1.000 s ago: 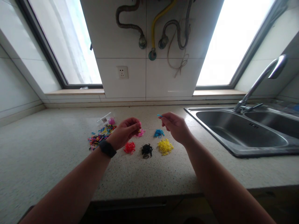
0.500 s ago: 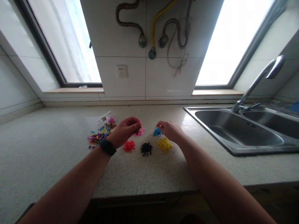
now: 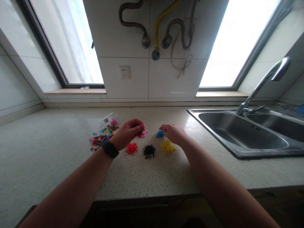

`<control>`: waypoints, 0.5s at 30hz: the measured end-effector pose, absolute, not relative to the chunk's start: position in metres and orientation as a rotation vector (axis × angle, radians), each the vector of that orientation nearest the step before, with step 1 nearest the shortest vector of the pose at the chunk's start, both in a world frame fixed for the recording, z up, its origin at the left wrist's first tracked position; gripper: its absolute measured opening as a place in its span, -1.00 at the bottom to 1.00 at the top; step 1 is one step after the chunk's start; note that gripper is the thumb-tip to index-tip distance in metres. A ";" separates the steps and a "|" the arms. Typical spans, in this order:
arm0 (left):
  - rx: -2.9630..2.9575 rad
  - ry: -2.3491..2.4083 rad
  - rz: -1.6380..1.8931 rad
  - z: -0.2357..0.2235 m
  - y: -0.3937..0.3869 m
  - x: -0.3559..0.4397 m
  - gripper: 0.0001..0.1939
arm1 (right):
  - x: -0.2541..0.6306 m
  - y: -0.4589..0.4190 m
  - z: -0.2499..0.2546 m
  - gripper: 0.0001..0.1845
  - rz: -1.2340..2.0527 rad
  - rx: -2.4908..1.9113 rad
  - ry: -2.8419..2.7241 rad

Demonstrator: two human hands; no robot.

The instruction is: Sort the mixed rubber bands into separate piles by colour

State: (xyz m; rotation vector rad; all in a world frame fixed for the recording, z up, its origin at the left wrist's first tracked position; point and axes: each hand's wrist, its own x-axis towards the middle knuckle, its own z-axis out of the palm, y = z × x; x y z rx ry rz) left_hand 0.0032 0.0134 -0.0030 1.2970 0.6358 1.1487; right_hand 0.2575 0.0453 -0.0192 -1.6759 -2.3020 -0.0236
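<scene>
My left hand [image 3: 131, 131], with a dark band on its wrist, is closed in a pinch on a few small rubber bands [image 3: 142, 131]. It hovers beside a pink rubber band pile [image 3: 144, 134], partly hidden by the fingers. My right hand [image 3: 174, 132] is pinched closed at the blue pile [image 3: 160, 134]; what its fingertips hold, if anything, is too small to make out. Nearer to me lie a red pile [image 3: 131, 148], a black pile [image 3: 149, 151] and a yellow pile [image 3: 167, 148]. Left of my left hand spreads a mixed-colour heap [image 3: 101, 138].
A clear plastic bag [image 3: 105, 119] and a pink ball-like item [image 3: 113, 121] lie behind the mixed heap. On the right, a steel sink [image 3: 237, 154] with a faucet [image 3: 257, 85] is set into the speckled counter [image 3: 59, 142]. A tiled wall with pipes stands behind.
Both hands stay almost in place, the right fingertips slightly shifted over the blue pile. The whole view has moved very slightly.
</scene>
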 end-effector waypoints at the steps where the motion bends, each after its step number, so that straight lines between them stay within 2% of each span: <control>1: 1.296 0.640 1.149 -0.003 0.013 0.003 -0.76 | 0.258 0.045 -0.019 -0.69 -0.014 -1.674 -2.291; 6: 1.295 0.658 1.154 -0.004 0.015 0.003 -0.75 | 0.256 0.043 -0.017 -0.72 0.043 -1.592 -2.226; 15: 1.222 0.633 1.178 -0.001 0.013 0.006 -0.77 | 0.242 0.030 -0.009 -0.79 0.268 -1.198 -2.103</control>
